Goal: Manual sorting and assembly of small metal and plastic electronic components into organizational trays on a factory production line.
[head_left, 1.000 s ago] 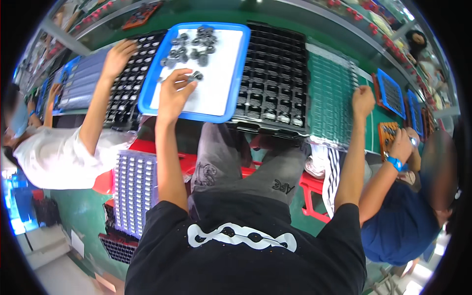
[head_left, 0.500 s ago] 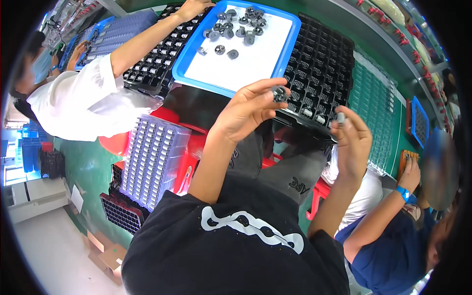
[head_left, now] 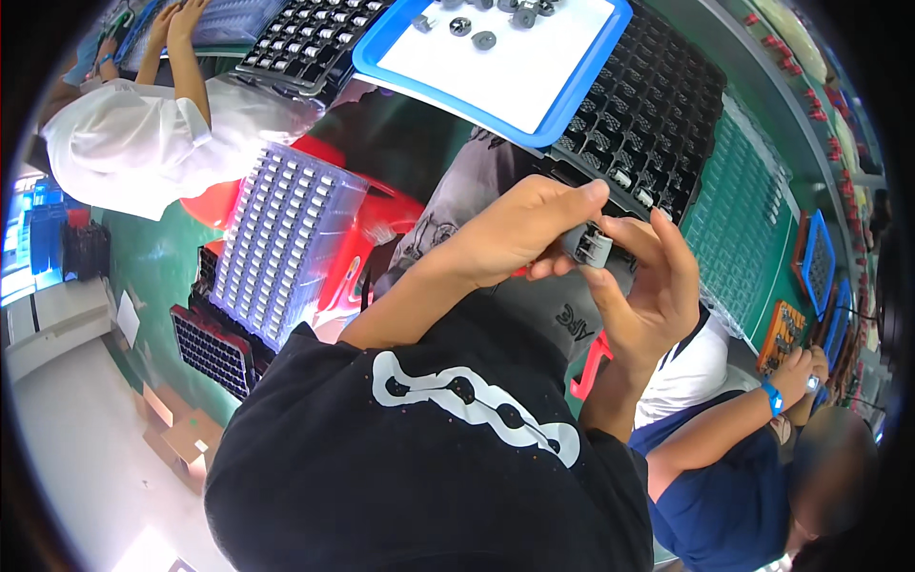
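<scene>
Small grey-and-black part (head_left: 591,248), one, set between the fingertips of both hands, nearer the wearer than the blue tray (head_left: 578,81) and black compartmented tray (head_left: 658,91). Left hand (head_left: 515,229): fingers pinching its left side; right hand (head_left: 653,276): fingers pinching its right, thumb below.

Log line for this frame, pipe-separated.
left hand: gripping part | right hand: gripping part | blue tray: dark pieces on white sheet | black tray: right of blue tray
</scene>
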